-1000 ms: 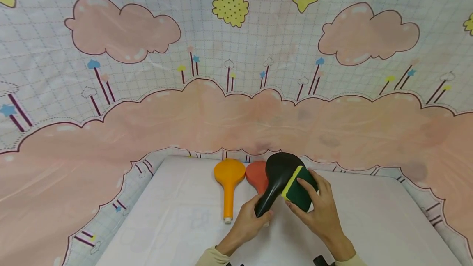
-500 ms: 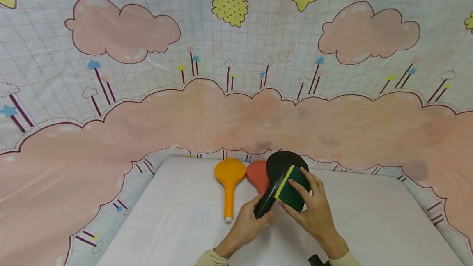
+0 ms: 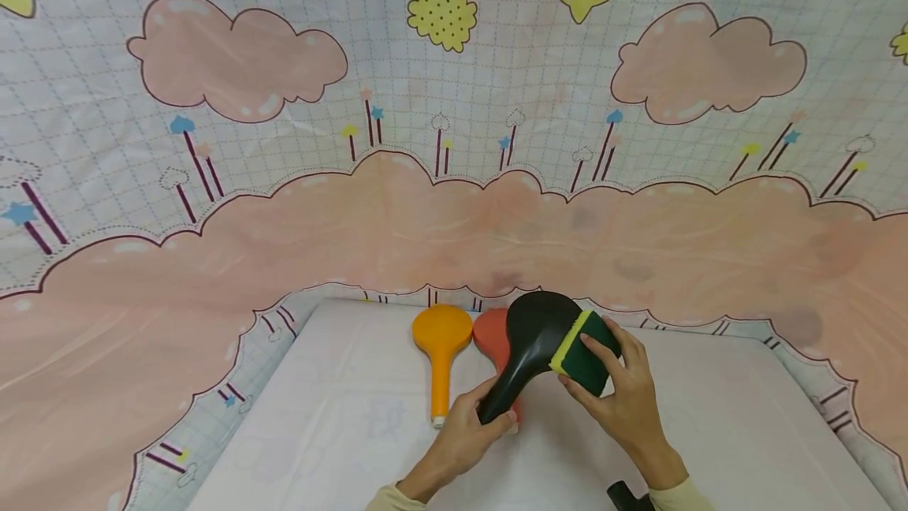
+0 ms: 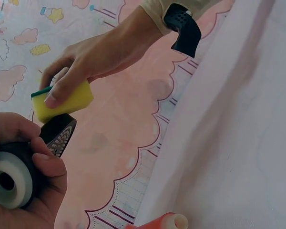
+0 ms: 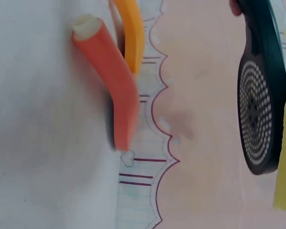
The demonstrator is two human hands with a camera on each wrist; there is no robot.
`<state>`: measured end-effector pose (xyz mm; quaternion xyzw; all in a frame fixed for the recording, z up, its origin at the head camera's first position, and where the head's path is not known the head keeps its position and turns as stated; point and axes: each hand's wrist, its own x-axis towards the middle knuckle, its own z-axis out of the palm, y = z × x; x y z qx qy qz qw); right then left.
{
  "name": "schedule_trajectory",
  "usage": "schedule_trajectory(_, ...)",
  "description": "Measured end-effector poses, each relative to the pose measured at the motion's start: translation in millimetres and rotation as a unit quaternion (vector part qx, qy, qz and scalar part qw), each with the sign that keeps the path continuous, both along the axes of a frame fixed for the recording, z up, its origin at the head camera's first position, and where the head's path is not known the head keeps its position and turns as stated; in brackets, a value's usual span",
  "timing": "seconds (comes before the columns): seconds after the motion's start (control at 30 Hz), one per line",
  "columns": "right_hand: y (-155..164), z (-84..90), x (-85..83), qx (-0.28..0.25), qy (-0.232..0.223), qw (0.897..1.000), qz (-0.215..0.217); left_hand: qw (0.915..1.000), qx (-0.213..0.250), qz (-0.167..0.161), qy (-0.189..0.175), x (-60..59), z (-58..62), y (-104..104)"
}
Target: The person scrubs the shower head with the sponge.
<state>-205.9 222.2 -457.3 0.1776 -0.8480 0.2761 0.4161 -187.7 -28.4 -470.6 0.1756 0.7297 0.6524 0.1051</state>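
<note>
Draped booth: cloud-print sheeting [image 3: 454, 235] (pastel) behind a white tabletop [image 3: 745, 416].

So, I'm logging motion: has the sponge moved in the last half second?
Yes: the sponge moved rightward in the head view, away from the yellow-orange showerhead.

We see a glossy black shower head [image 3: 535, 337] held by its handle in the left hand [image 3: 461, 428], slanting above the bench [image 3: 709, 400] with its round end toward the far edge. Its dotted spray face turns downward; a pale ring lines the handle's hollow end. At the round end's right rim we see a tilted yellow-and-dark-green sponge [image 3: 586, 371], pinched in the right hand [image 3: 627, 400].
</note>
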Motion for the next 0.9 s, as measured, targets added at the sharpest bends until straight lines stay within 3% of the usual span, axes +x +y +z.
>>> schedule_trajectory(0.37, -5, 1.2, 6.9, 0.009, -0.017, 1.000, 0.008, 0.9997, 0.009, -0.016, -0.014, 2.3, 1.1, -9)
schedule_trajectory(0.5, -9, 0.0, 10.5, 0.020, -0.018, 0.999, 0.032, 0.9999, 0.001, -0.015, -0.007, 1.6, 0.4, -10)
schedule_trajectory(0.7, -15, 2.1, 19.9, 0.058, -0.028, 0.998, 0.026, 0.9996, -0.006, -0.023, 0.012, 1.1, -1.0, -12)
schedule_trajectory(0.9, -9, 2.0, 18.7, 0.048, -0.017, 0.998, 0.047, 0.9994, -0.019, -0.021, 0.018, 2.9, 0.9, -14)
